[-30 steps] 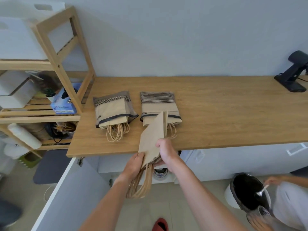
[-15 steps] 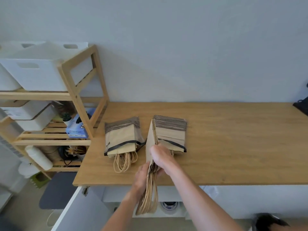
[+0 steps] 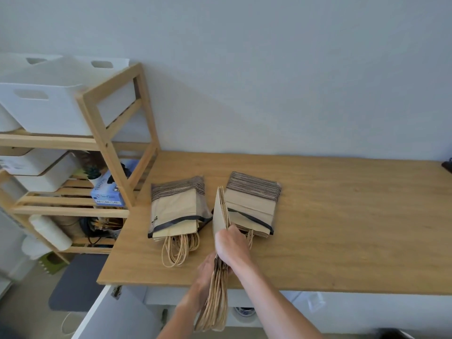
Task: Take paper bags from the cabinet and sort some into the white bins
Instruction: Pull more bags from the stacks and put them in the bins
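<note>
Both hands' fingers clamp upright paper bags [image 3: 220, 211] over countertop [image 3: 342, 216], left hand [image 3: 206, 272], right hand [image 3: 231, 245]

We find little legible marking. A blue box [image 3: 110, 189] on the middle tier of the wooden shelf [image 3: 102, 148] carries a line of white print on its front face and a white barcode strip beneath it; the print is too blurred for us to read letter by letter. A small dark mark sits on the lower left edge of the wrapped bundle of paper bags [image 3: 177, 211] on the bench [image 3: 342, 216]; we cannot make it out. We read no numbers, brands or signs anywhere else.
</note>
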Available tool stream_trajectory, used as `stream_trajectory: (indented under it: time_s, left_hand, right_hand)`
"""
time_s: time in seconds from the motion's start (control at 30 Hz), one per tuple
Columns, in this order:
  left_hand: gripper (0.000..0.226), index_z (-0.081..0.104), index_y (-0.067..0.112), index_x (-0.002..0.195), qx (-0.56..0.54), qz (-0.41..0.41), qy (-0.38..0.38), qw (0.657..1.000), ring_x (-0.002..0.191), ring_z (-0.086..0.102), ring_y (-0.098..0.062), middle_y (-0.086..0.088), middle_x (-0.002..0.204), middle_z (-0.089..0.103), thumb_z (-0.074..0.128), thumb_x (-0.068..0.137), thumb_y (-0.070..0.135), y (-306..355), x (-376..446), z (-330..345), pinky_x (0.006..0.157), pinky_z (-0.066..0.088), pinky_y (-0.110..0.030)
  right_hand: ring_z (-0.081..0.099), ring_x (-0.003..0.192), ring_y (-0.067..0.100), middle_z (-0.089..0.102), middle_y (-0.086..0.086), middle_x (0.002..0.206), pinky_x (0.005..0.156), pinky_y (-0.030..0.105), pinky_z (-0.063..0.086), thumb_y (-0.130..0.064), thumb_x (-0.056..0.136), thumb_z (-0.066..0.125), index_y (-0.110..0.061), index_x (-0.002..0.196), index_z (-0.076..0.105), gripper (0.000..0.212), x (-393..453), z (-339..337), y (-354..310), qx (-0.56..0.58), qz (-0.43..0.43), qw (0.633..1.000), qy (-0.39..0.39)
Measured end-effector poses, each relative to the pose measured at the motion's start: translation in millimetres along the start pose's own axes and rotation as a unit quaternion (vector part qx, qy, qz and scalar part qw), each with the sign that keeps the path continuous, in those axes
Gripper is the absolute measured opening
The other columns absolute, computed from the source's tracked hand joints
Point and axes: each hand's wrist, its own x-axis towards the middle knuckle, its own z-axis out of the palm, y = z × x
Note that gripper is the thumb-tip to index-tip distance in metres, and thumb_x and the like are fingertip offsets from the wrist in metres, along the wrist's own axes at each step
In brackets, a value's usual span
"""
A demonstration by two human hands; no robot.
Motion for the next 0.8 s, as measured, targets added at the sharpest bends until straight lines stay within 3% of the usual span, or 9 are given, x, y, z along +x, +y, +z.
stream_trajectory:
  time_s: [0.07,0.13,0.17,0.23,0.3,0.4,0.5,0.67,0.8]
  left_hand:
    - [0.021,0.064,0.009,0.089,-0.006,-0.001,-0.005,1.0,0.085,0.064,-0.026,-0.023,0.099,0.066,0.047,0.097,0.016,2.3,-0.4,1.8,0.082,0.053,-0.043]
    - [0.025,0.065,0.003,0.092,-0.021,0.0,-0.002,1.0,0.086,0.066,-0.028,-0.03,0.099,0.062,0.045,0.098,0.018,6.9,1.6,1.9,0.077,0.051,-0.039]
    - [0.029,0.062,-0.002,0.106,-0.031,0.001,0.0,1.0,0.091,0.066,-0.032,-0.034,0.106,0.057,0.046,0.099,0.021,7.5,6.3,1.5,0.079,0.053,-0.043]
    - [0.039,0.057,0.01,0.123,-0.032,0.009,0.001,0.999,0.105,0.063,-0.034,-0.028,0.115,0.06,0.047,0.098,0.038,-2.1,28.5,0.4,0.095,0.051,-0.054]
    - [0.032,0.051,0.02,0.122,-0.01,0.02,0.019,1.0,0.108,0.06,-0.023,-0.01,0.117,0.062,0.045,0.1,0.042,8.7,20.3,-2.7,0.099,0.049,-0.048]
    - [0.03,0.051,0.025,0.121,0.018,0.027,0.027,0.999,0.113,0.056,-0.018,-0.001,0.121,0.06,0.038,0.102,0.044,20.1,11.4,-10.8,0.104,0.044,-0.044]
    - [0.045,0.052,0.028,0.131,0.024,0.037,0.019,0.999,0.122,0.051,-0.019,0.002,0.131,0.057,0.034,0.099,0.054,25.9,7.1,-19.9,0.108,0.04,-0.048]
    - [0.066,0.053,0.035,0.133,-0.071,0.102,0.03,0.992,0.124,0.054,-0.018,0.004,0.13,0.062,0.033,0.083,0.073,43.2,-11.5,-20.8,0.106,0.042,-0.053]
    - [0.046,0.052,0.037,0.132,-0.074,0.149,0.028,0.986,0.123,0.052,-0.01,0.012,0.129,0.06,0.045,0.093,0.06,48.3,-23.2,-11.5,0.108,0.04,-0.051]
  right_hand:
    - [0.054,0.106,0.026,0.056,0.013,0.131,0.086,0.037,0.045,-0.013,0.091,0.037,-0.003,0.141,0.042,0.051,-0.3,0.3,1.8,0.023,0.018,1.0,-0.003]
    - [0.055,0.114,0.028,0.056,0.012,0.134,0.095,0.041,0.046,-0.014,0.086,0.038,-0.008,0.145,0.039,0.059,1.2,0.3,-2.2,0.035,0.009,0.999,-0.006]
    - [0.055,0.116,0.028,0.055,0.011,0.137,0.098,0.042,0.045,-0.013,0.085,0.038,-0.01,0.147,0.038,0.062,4.6,0.9,-4.8,0.044,-0.001,0.999,-0.006]
    - [0.058,0.111,0.022,0.054,0.01,0.139,0.089,0.035,0.048,-0.011,0.089,0.037,-0.016,0.149,0.036,0.06,7.0,-0.9,-11.6,0.068,-0.029,0.997,-0.008]
    - [0.059,0.102,0.016,0.054,0.011,0.137,0.076,0.026,0.045,-0.01,0.094,0.035,-0.021,0.149,0.035,0.056,7.6,-0.3,-12.6,0.071,-0.055,0.996,-0.008]
    - [0.041,0.137,0.021,0.039,0.001,0.154,0.111,0.037,0.032,-0.015,0.097,0.039,-0.026,0.156,0.023,0.062,3.1,5.4,-9.2,0.075,-0.064,0.995,-0.025]
    - [0.037,0.138,0.02,0.039,-0.009,0.147,0.105,0.032,0.029,-0.031,0.1,0.052,-0.024,0.155,0.025,0.061,0.5,7.6,-10.5,0.12,-0.062,0.989,-0.054]
    - [0.044,0.119,0.012,0.043,0.002,0.149,0.098,0.03,0.033,-0.055,0.096,0.056,-0.019,0.153,0.029,0.073,6.9,3.1,-15.7,0.139,-0.057,0.985,-0.082]
    - [0.033,0.144,0.022,0.031,0.003,0.16,0.111,0.038,0.029,-0.069,0.092,0.046,-0.023,0.159,0.02,0.085,12.7,0.5,-9.7,0.159,-0.047,0.983,-0.08]
